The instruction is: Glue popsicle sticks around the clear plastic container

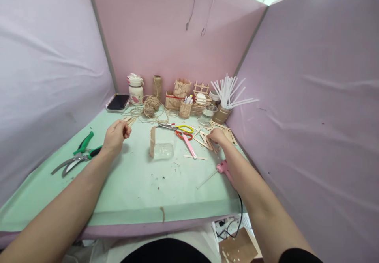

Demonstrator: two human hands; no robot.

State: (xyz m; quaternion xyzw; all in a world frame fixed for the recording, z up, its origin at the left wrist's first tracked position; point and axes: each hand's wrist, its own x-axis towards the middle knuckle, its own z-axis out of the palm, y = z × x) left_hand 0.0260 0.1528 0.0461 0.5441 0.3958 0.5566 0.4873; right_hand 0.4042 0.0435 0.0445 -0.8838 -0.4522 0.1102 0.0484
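My left hand (115,136) hovers over the green table (133,184) at the left, fingers curled into a loose fist; wooden sticks (129,120) poke out just beyond it, and I cannot tell whether it holds them. My right hand (217,136) rests fingers-down on a scattered pile of wooden craft sticks (207,138) at the right, its fingertips hidden among them. Between the hands stands a clear glass jar (162,144) with sticks glued along its left side.
Green-handled pruning shears (78,156) lie at the left. Yellow scissors (177,127), red scissors (185,138) and a pink glue gun (224,169) lie near the right arm. A twine ball (151,104), phone (118,102), cups and white glue sticks (229,93) line the back.
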